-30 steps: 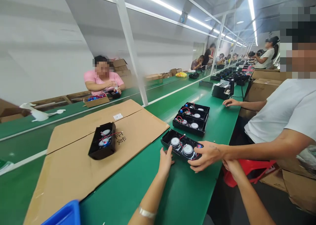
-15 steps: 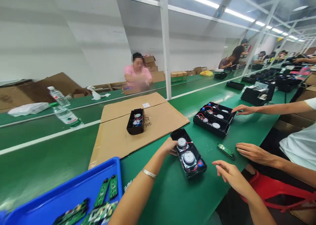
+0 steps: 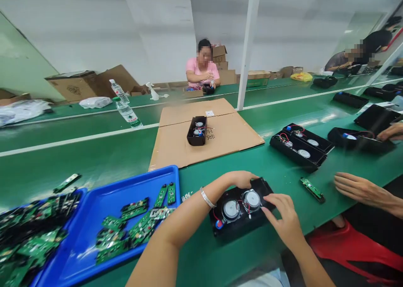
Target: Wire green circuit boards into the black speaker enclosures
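Observation:
A black speaker housing (image 3: 239, 213) with two round speaker drivers and red wires lies on the green table in front of me. My left hand (image 3: 241, 179) curls over its far edge; a silver bracelet is on that wrist. My right hand (image 3: 281, 219) grips its right end, fingers bent on the rim beside the right driver. A small green circuit board (image 3: 312, 189) lies on the table to the right of the housing.
A blue tray (image 3: 94, 211) holding several green circuit boards sits at my left. On a cardboard sheet (image 3: 220, 138) stands another black housing (image 3: 197, 131). More housings (image 3: 300, 146) lie at the right, near a co-worker's hand (image 3: 359, 189). Water bottle (image 3: 127, 112) and a seated person beyond.
The housing has been turned and pulled closer to me, now lying crosswise. My right hand, free before, has closed on its right end. The view has swung left and down, showing more of the blue tray.

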Motion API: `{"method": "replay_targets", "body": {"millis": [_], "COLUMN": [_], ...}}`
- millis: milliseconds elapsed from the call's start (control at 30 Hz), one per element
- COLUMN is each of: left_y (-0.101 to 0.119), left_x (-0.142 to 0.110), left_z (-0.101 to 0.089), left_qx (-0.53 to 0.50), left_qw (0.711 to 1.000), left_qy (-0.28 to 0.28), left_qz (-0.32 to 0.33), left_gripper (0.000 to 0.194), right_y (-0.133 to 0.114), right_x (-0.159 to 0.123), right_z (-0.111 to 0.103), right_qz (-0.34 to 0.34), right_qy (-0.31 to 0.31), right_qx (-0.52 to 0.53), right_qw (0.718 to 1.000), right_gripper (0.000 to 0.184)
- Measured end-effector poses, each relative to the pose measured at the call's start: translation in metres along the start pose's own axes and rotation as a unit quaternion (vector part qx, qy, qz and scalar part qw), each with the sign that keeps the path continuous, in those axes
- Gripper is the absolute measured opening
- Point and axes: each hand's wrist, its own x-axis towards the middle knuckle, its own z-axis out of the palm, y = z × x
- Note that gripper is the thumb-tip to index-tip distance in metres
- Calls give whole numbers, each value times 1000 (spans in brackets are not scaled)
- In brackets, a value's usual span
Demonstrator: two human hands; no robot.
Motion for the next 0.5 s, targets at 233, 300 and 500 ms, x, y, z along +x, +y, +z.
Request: {"method": "replay_targets", "body": {"millis": [233, 300, 500], "left_y": [-7, -15, -68], "left_x": [-71, -91, -128], "left_z": [-49, -95, -214], "left_qx": [105, 148, 270], "left_qw": [990, 978, 886], "left_qy": [-2, 102, 378], "left_qz": [99, 109, 4], "left_gripper": [25, 15, 8], "right_y": [-18, -22, -55], "right_x": [-1, 4, 27], "right_z": [-13, -17, -1], "right_qz": [-120, -105, -112], "right_qy": [-176, -137, -163], "right_qx": [70, 99, 156], "right_qw": [974, 980, 968], "right_gripper": [26, 23, 22]}}
